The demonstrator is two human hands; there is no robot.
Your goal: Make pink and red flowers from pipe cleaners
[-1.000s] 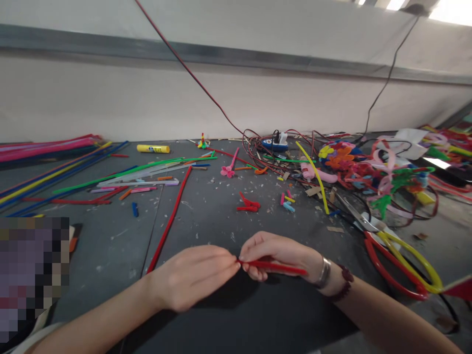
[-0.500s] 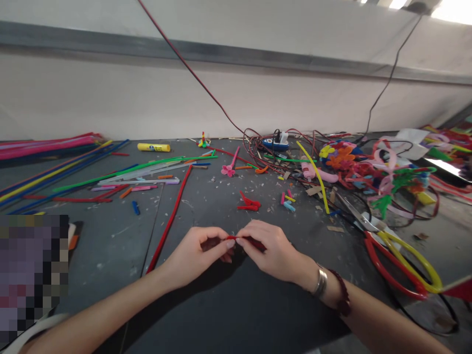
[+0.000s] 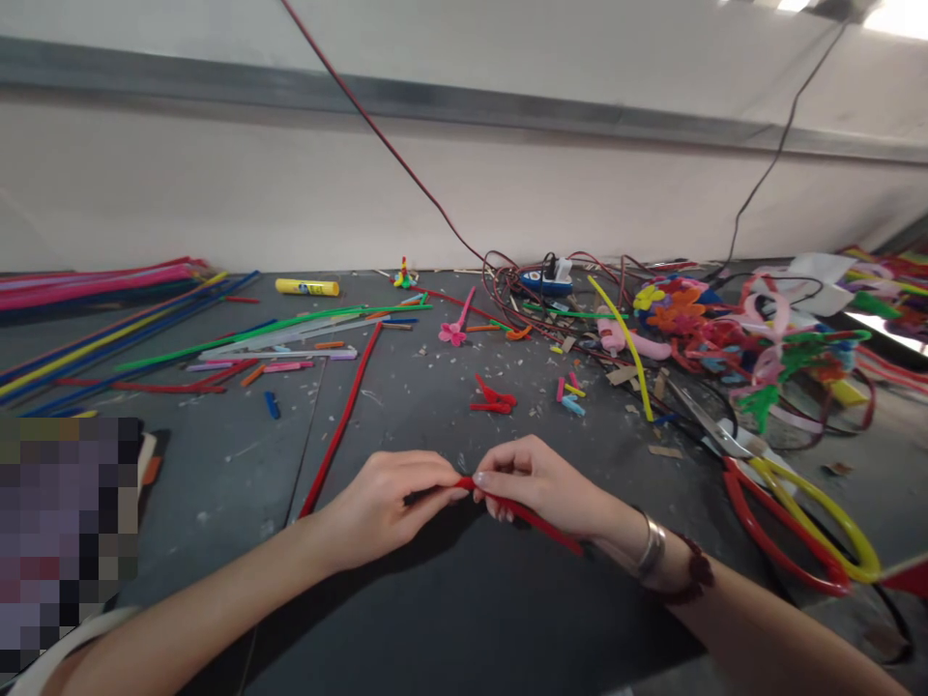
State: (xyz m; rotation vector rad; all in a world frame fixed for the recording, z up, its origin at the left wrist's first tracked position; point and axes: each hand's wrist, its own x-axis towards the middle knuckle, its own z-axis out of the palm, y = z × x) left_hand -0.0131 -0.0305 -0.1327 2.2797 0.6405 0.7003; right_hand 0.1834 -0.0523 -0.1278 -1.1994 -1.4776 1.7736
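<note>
Between my fingertips, low over the dark table, is a red pipe cleaner (image 3: 540,523). My left hand (image 3: 395,498) pinches its left end. Close beside it, my right hand (image 3: 540,483) grips the same piece between thumb and fingers, and the free length slants down to the right below the palm. Just beyond my hands lies a small bent red pipe cleaner shape (image 3: 494,396). A long straight red pipe cleaner (image 3: 340,425) rests to the left, its near end hidden behind my left forearm.
Scissors (image 3: 790,522) with red and yellow handles lie at right. Behind them sits a pile of pipe cleaner flowers (image 3: 671,307). A yellow glue stick (image 3: 306,287), a pink flower (image 3: 453,333) and a power strip (image 3: 545,282) are farther back. Bundled pipe cleaners (image 3: 101,284) fill the far left.
My right hand has turned, so more of the red pipe cleaner shows below it. Both hands stay pinched close together. The view has shifted slightly.
</note>
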